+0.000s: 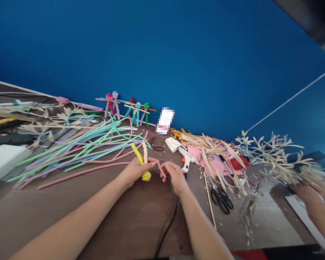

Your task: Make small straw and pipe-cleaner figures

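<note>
While the left hand (135, 171), closed, grips a yellow pipe-cleaner figure (146, 176) above the brown surface (119, 231) and the right hand (174, 175) pinches a pink pipe cleaner (160, 168), a slackened grip could let the twist spring loose, and the nearby hot glue gun (186, 159) poses a burn risk.

Left hand (137, 171) and right hand (174, 177) just apart

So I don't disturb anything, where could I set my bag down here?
Bare brown tabletop lies between the pipe cleaners and the left forearm. A narrower strip left of the right forearm holds a black cable. Dried leaf strips, glue gun and scissors crowd the right.
</note>
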A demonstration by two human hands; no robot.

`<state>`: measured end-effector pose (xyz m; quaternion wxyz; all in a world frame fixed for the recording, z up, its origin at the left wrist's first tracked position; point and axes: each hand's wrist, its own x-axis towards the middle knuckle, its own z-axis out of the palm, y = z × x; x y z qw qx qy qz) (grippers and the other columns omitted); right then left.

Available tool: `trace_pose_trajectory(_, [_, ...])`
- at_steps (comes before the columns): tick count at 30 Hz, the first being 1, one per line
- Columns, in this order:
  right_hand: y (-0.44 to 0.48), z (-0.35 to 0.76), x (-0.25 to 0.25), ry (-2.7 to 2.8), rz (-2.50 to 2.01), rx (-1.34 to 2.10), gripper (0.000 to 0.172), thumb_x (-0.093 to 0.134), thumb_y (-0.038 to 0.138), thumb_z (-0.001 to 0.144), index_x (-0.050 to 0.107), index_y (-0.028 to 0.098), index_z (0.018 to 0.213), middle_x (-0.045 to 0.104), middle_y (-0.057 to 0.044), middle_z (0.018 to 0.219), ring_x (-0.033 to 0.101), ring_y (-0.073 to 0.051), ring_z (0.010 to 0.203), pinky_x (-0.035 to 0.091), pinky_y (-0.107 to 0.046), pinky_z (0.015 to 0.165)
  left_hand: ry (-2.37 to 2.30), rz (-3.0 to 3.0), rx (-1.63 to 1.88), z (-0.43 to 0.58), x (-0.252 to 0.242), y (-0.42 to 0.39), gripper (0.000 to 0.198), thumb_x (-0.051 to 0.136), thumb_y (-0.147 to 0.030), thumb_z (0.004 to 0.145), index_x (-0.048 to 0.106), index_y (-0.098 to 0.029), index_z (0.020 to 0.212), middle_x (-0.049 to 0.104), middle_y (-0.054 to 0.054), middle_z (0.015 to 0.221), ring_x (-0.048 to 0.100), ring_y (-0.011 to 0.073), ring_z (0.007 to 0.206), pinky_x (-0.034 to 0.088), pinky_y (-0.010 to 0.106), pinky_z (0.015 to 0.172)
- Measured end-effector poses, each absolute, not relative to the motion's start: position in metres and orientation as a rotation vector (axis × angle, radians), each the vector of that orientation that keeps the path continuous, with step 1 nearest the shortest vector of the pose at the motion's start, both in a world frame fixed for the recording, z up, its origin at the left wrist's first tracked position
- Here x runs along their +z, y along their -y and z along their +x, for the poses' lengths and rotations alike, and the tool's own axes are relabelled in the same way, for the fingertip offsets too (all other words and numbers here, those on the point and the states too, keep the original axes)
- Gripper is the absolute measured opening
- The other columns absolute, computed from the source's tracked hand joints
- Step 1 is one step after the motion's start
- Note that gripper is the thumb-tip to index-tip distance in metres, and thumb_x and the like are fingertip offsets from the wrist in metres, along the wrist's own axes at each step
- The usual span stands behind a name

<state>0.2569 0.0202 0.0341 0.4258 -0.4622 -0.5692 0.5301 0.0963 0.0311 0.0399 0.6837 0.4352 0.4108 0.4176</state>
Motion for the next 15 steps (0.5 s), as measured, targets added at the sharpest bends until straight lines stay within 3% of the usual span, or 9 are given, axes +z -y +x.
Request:
trace_pose_trajectory(4, [-0.0225,0.2572,0.0339,1.422,-1.175,1.227,0.017,0.057,0.031,0.070,0.058,0.015,0.075,0.055,0.002,0.056,0.048,-0.007,0.047,0.039,-0.019,0.048,-0.883,0.973,0.906,0.0974,0.0380,-0.0303,0.035,0.064,-0.034,0.060,0.059,-0.010,0.085,0.034,-0.008,0.046,0.036,0.0059,0.039,0.038,0.023,0.038])
trace_pose_trajectory(9, [-0.0211,0.2540,0.0318,1.353,-1.215,1.289,0.015,0.059,0.029,0.067,0.057,0.014,0.068,0.053,0.004,0.047,0.041,-0.005,0.037,0.033,-0.017,0.039,-0.946,1.132,0.940,0.0995,0.0340,-0.0305,0.032,0.063,-0.034,0.061,0.063,-0.010,0.082,0.041,-0.005,0.048,0.037,0.0063,0.043,0.035,0.021,0.041])
trace_pose_trajectory(15, [-0.0211,0.2553,0.0331,1.181,-1.169,1.474,0.015,0.057,0.030,0.068,0.055,0.014,0.065,0.053,0.004,0.044,0.044,-0.006,0.035,0.033,-0.017,0.036,-0.949,1.141,0.956,0.1000,0.0352,-0.0295,0.031,0.062,-0.034,0.062,0.063,-0.010,0.081,0.041,-0.005,0.047,0.037,0.0064,0.044,0.034,0.020,0.041])
